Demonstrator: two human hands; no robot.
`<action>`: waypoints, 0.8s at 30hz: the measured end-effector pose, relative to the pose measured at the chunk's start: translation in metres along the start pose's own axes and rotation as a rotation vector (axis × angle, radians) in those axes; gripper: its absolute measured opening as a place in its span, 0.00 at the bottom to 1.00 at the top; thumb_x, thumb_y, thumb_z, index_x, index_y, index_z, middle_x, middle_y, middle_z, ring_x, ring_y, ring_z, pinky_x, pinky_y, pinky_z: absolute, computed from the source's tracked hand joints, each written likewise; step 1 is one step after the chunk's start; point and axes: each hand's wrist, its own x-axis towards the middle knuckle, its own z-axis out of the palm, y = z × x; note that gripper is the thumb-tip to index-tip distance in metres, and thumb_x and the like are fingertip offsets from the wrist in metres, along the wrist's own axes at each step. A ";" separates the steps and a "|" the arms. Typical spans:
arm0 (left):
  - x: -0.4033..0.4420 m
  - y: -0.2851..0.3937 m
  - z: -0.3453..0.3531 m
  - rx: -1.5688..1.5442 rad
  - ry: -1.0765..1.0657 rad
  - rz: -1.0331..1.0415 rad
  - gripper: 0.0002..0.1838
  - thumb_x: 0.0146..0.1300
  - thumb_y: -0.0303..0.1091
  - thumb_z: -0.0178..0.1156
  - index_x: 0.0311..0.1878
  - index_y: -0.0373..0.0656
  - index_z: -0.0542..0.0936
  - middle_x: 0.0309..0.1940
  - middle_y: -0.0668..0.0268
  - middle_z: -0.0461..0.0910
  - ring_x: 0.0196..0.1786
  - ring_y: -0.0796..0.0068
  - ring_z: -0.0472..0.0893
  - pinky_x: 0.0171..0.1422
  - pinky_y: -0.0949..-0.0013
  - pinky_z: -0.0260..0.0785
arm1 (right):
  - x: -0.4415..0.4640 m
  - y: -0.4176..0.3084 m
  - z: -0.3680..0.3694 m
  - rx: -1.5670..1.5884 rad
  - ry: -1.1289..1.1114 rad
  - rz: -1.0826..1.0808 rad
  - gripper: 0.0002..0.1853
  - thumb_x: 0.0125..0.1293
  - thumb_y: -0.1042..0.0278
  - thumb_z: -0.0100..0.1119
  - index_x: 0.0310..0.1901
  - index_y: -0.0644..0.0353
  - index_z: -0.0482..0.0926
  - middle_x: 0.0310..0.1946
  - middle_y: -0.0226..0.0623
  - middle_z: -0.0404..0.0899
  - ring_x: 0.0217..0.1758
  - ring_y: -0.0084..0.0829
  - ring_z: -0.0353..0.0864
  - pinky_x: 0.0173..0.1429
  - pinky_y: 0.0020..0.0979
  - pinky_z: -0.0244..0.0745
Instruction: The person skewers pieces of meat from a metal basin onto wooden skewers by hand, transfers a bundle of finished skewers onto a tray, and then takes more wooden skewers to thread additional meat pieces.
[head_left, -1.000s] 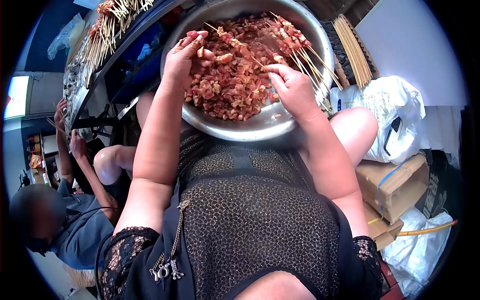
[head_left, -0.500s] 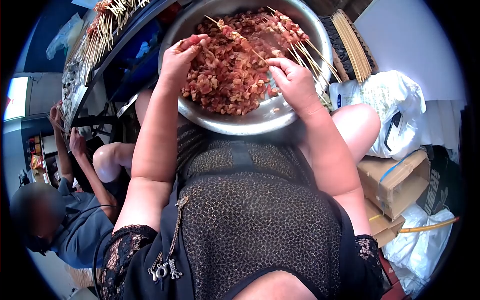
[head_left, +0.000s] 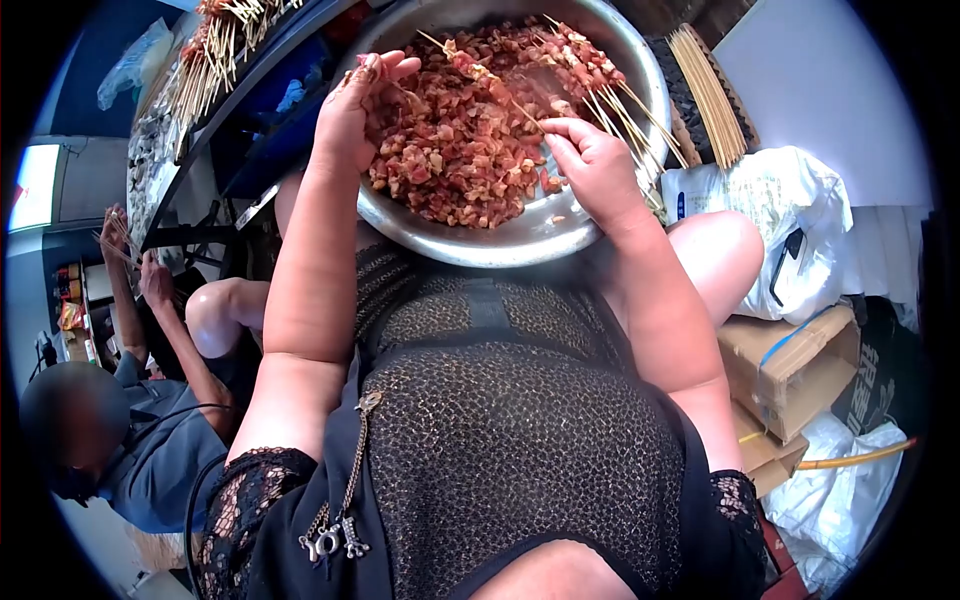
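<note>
A large metal bowl (head_left: 480,252) on my lap holds a heap of cut raw meat (head_left: 450,165). My right hand (head_left: 597,168) pinches the lower end of a wooden skewer (head_left: 527,114). Meat pieces are threaded near the skewer's far, pointed end, over the heap. My left hand (head_left: 352,110) is raised at the bowl's left rim, apart from the skewer. Its thumb and a finger come together around a small reddish bit of meat, partly hidden, while other fingers stretch to the right. Several loaded skewers (head_left: 590,65) lie at the bowl's right side, bare ends toward me.
Bare sticks (head_left: 708,95) lie in a dark woven holder right of the bowl. Below are a white plastic bag (head_left: 755,200) and cardboard boxes (head_left: 785,365). At upper left, finished skewers (head_left: 215,50) cover a table. Another person (head_left: 165,430) sits at left, holding thin sticks.
My left hand has turned and shifted up and left, its fingers opening out more from the pinch over the meat. My right hand keeps the skewer in nearly the same place.
</note>
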 end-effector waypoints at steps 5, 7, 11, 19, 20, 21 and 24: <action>0.006 -0.007 -0.014 -0.108 -0.131 -0.051 0.20 0.69 0.44 0.45 0.52 0.39 0.74 0.50 0.57 0.77 0.46 0.73 0.75 0.54 0.64 0.69 | 0.000 0.003 0.000 -0.016 0.002 -0.040 0.10 0.61 0.66 0.55 0.42 0.57 0.81 0.24 0.42 0.80 0.24 0.33 0.79 0.34 0.30 0.73; 0.001 -0.002 -0.004 -0.154 -0.066 -0.098 0.20 0.67 0.42 0.47 0.53 0.37 0.74 0.49 0.59 0.78 0.44 0.72 0.77 0.54 0.66 0.70 | -0.001 0.004 0.000 -0.015 0.012 -0.063 0.10 0.61 0.66 0.55 0.42 0.57 0.81 0.24 0.42 0.80 0.25 0.33 0.79 0.34 0.30 0.73; 0.008 -0.010 -0.009 0.395 0.056 0.001 0.14 0.61 0.33 0.56 0.46 0.36 0.80 0.40 0.64 0.82 0.36 0.77 0.78 0.45 0.77 0.70 | -0.002 0.002 -0.002 -0.012 0.000 -0.038 0.11 0.61 0.66 0.55 0.42 0.58 0.81 0.24 0.42 0.80 0.25 0.33 0.80 0.34 0.30 0.74; -0.003 -0.009 -0.004 0.991 -0.035 -0.034 0.21 0.60 0.26 0.57 0.58 0.41 0.74 0.45 0.64 0.80 0.45 0.81 0.77 0.52 0.75 0.68 | -0.005 -0.004 -0.006 0.050 -0.043 0.036 0.10 0.63 0.68 0.54 0.44 0.59 0.80 0.19 0.35 0.78 0.18 0.20 0.76 0.28 0.24 0.72; -0.003 -0.004 -0.001 1.057 -0.004 -0.030 0.20 0.59 0.26 0.57 0.57 0.44 0.75 0.44 0.65 0.80 0.45 0.81 0.77 0.52 0.75 0.69 | -0.005 -0.002 -0.006 0.051 -0.044 0.036 0.10 0.63 0.68 0.54 0.44 0.59 0.80 0.19 0.35 0.78 0.18 0.20 0.76 0.28 0.24 0.72; -0.004 -0.001 0.000 1.123 0.027 -0.025 0.20 0.59 0.26 0.58 0.56 0.47 0.76 0.43 0.66 0.80 0.44 0.81 0.77 0.52 0.74 0.69 | -0.005 0.000 -0.005 0.035 -0.043 0.025 0.11 0.63 0.68 0.54 0.44 0.59 0.80 0.19 0.35 0.78 0.18 0.20 0.76 0.28 0.24 0.72; 0.003 -0.001 -0.012 1.259 -0.007 0.149 0.20 0.58 0.26 0.59 0.54 0.53 0.78 0.45 0.66 0.80 0.43 0.80 0.77 0.50 0.73 0.70 | -0.005 -0.001 -0.004 0.025 -0.046 0.024 0.11 0.62 0.68 0.54 0.44 0.59 0.80 0.19 0.35 0.78 0.18 0.21 0.76 0.27 0.24 0.72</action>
